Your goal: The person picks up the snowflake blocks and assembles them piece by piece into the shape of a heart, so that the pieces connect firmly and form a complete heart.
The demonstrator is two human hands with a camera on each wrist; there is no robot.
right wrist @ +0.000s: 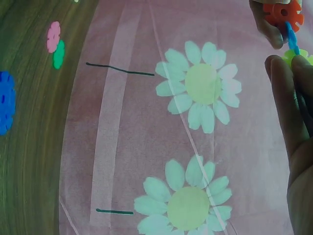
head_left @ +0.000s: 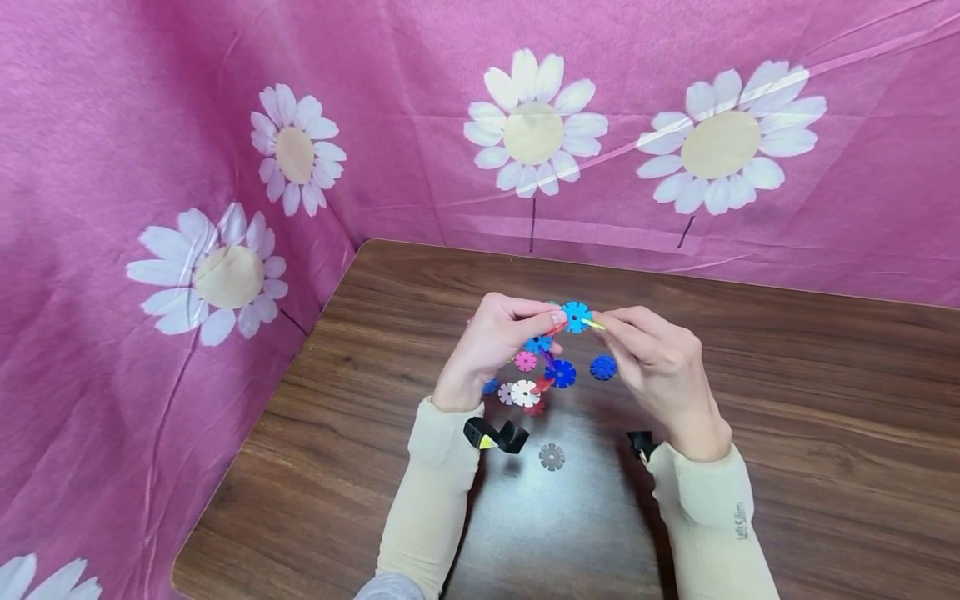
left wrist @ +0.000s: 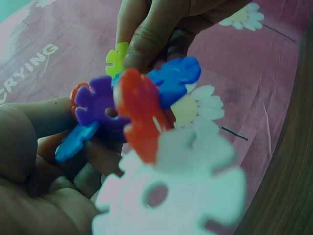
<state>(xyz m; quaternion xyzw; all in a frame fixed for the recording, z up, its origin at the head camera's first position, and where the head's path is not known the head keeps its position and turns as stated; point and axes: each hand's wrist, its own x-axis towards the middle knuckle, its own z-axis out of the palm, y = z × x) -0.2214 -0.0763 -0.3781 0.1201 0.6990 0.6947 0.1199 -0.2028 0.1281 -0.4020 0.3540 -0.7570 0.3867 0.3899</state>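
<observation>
My left hand (head_left: pixel 487 346) grips a chain of interlocked notched plastic discs, its fingers around an orange-red disc (right wrist: pixel 295 20) and a purple disc (left wrist: pixel 93 104). At the chain's upper end, a light blue disc (head_left: pixel 576 308) stands between both hands. A yellow-green disc (left wrist: pixel 116 61) is pinched by the thumb and fingers of my right hand (head_left: pixel 663 367), its edge at the light blue disc's rim. Lower on the chain hang a blue disc (left wrist: pixel 178 77), a red disc (left wrist: pixel 134 107) and a white disc (left wrist: pixel 220 196), close to the left wrist camera.
On the brown wooden table (head_left: pixel 337 400) lie a grey disc (head_left: pixel 552 467) near the forearms and a dark blue disc (head_left: pixel 603 375) beside the right hand. Pink (right wrist: pixel 53 36) and green (right wrist: pixel 59 55) discs lie farther over. Pink flowered cloth (head_left: pixel 420 125) hangs behind and at the left.
</observation>
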